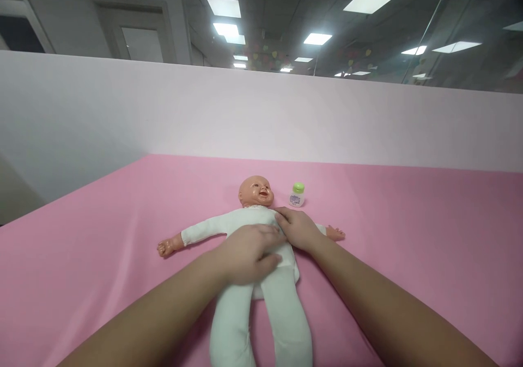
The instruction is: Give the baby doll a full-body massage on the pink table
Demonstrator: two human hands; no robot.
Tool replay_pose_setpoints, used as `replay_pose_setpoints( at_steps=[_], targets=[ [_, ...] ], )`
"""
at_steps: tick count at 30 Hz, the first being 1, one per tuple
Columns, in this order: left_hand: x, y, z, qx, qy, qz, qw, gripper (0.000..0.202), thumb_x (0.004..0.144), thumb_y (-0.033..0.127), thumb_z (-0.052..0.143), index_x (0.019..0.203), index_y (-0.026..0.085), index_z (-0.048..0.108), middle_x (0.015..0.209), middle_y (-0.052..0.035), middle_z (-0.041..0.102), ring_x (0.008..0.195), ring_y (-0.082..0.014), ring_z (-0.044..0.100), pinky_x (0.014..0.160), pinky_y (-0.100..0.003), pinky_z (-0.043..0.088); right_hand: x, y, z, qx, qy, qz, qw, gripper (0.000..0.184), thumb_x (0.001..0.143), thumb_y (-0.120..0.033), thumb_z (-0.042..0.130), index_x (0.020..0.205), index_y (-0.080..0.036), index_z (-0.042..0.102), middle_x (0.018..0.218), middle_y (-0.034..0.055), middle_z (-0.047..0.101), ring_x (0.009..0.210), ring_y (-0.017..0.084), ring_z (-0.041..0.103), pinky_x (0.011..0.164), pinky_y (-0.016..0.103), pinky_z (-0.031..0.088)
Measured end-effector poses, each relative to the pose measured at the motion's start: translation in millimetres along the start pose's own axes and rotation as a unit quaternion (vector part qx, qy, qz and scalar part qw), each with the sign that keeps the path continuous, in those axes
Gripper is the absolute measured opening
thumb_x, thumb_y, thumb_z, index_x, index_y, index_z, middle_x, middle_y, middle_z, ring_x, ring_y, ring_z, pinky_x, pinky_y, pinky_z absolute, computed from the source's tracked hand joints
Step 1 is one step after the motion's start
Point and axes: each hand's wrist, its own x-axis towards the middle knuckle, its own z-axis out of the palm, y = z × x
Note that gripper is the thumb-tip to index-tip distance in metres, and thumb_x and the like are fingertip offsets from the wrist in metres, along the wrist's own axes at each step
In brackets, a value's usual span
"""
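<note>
A baby doll [281, 307] with a white cloth body lies face up, its arms spread to both sides and its head toward the far wall. Flat across its belly rests my left hand [251, 252], fingers stretched out and slightly blurred. My right hand [298, 228] lies on the doll's chest and shoulder at the right, fingers extended, covering part of that arm. Neither hand is closed around anything. Just beyond my right hand stands a small white bottle [296, 197] with a green cap, upright and apart from the doll.
The doll and bottle are on a pink sheet [102, 269] with a few creases. A low white partition [261, 116] runs along the back. Past it are a door [143, 43] and a ceiling with lit panels [224, 6].
</note>
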Motion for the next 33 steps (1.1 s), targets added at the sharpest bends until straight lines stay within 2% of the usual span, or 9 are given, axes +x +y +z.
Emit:
replay_pose_setpoints(
  at_steps=[3, 8, 11, 15, 19, 21, 24, 27, 33],
  targets=[
    [12, -6, -14.9, 0.12, -0.067, 0.034, 0.99, 0.038, 0.07, 0.018, 0.084, 0.107, 0.029, 0.081, 0.134, -0.0086, 0.071, 0.145, -0.0315, 0.051, 0.133, -0.045, 0.017, -1, 0, 0, -0.002, -0.003, -0.006, 1.0, 0.047, 0.108, -0.051, 0.037, 0.136, -0.027, 0.067, 0.126, 0.0064, 0.074, 0.114, 0.027, 0.068, 0.096, 0.039, 0.052],
    [21, -19, -38.3, 0.217, 0.003, 0.051, 0.975, 0.042, 0.077, 0.026, 0.082, 0.118, 0.031, 0.079, 0.139, -0.0061, 0.069, 0.146, -0.0297, 0.049, 0.131, -0.043, 0.023, 1, 3, 2, -0.008, 0.011, -0.015, 1.0, 0.044, 0.107, -0.046, 0.042, 0.136, -0.026, 0.067, 0.13, 0.0072, 0.072, 0.119, 0.027, 0.067, 0.101, 0.041, 0.05],
    [27, -23, -57.3, 0.342, 0.046, 0.057, 0.937, 0.02, 0.088, 0.035, 0.068, 0.102, 0.031, 0.082, 0.122, -0.0049, 0.076, 0.128, -0.0303, 0.064, 0.116, -0.04, 0.043, 3, 3, 4, -0.006, 0.029, -0.009, 1.0, 0.042, 0.105, -0.046, 0.045, 0.134, -0.026, 0.069, 0.125, 0.0076, 0.074, 0.117, 0.028, 0.068, 0.099, 0.041, 0.052],
    [34, -24, -82.1, 0.493, 0.121, -0.016, 0.861, 0.034, 0.095, 0.041, 0.052, 0.072, 0.027, 0.073, 0.079, -0.0046, 0.075, 0.081, -0.0268, 0.069, 0.075, -0.035, 0.047, -1, -5, 3, -0.011, 0.058, -0.023, 0.998, 0.037, 0.103, -0.042, 0.049, 0.126, -0.026, 0.073, 0.118, 0.007, 0.076, 0.11, 0.029, 0.07, 0.094, 0.043, 0.055],
    [38, -31, -93.2, 0.546, 0.147, -0.058, 0.823, 0.044, 0.097, 0.045, 0.044, 0.062, 0.025, 0.061, 0.064, -0.0053, 0.065, 0.064, -0.0237, 0.058, 0.061, -0.033, 0.033, -24, -34, 2, 0.048, 0.092, -0.206, 0.973, 0.032, 0.1, -0.029, 0.051, 0.121, -0.026, 0.076, 0.128, 0.0042, 0.074, 0.121, 0.024, 0.068, 0.109, 0.042, 0.051],
    [39, -34, -93.6, 0.552, 0.142, -0.054, 0.82, 0.045, 0.098, 0.046, 0.043, 0.062, 0.025, 0.06, 0.065, -0.0058, 0.066, 0.063, -0.0237, 0.057, 0.062, -0.033, 0.032, -40, -53, 3, 0.096, 0.016, -0.331, 0.939, 0.032, 0.1, -0.025, 0.052, 0.122, -0.025, 0.075, 0.131, 0.0027, 0.073, 0.122, 0.02, 0.068, 0.108, 0.036, 0.053],
    [41, -36, -92.4, 0.554, 0.137, -0.05, 0.82, 0.044, 0.098, 0.047, 0.042, 0.065, 0.025, 0.063, 0.071, -0.0067, 0.069, 0.066, -0.0242, 0.059, 0.064, -0.034, 0.032, -58, -74, 6, 0.128, -0.1, -0.421, 0.892, 0.031, 0.1, -0.026, 0.052, 0.121, -0.022, 0.075, 0.131, 0.0051, 0.073, 0.122, 0.017, 0.068, 0.112, 0.033, 0.05],
    [42, -35, -92.1, 0.558, 0.137, -0.051, 0.817, 0.046, 0.099, 0.048, 0.041, 0.065, 0.024, 0.06, 0.071, -0.0066, 0.069, 0.065, -0.0232, 0.058, 0.063, -0.034, 0.032, -58, -77, 6, 0.059, -0.156, -0.4, 0.901, 0.035, 0.103, -0.034, 0.054, 0.132, -0.025, 0.071, 0.143, 0.0049, 0.066, 0.136, 0.02, 0.059, 0.125, 0.04, 0.034],
    [39, -33, -92.9, 0.534, 0.117, -0.073, 0.834, 0.045, 0.099, 0.049, 0.042, 0.069, 0.024, 0.064, 0.071, -0.0042, 0.069, 0.068, -0.0215, 0.059, 0.063, -0.031, 0.034, -27, -44, -3, -0.081, -0.173, -0.247, 0.95, 0.06, 0.105, -0.059, 0.05, 0.159, -0.034, 0.044, 0.171, 0.0017, 0.025, 0.16, 0.028, 0.018, 0.131, 0.055, 0.012]
  ],
)
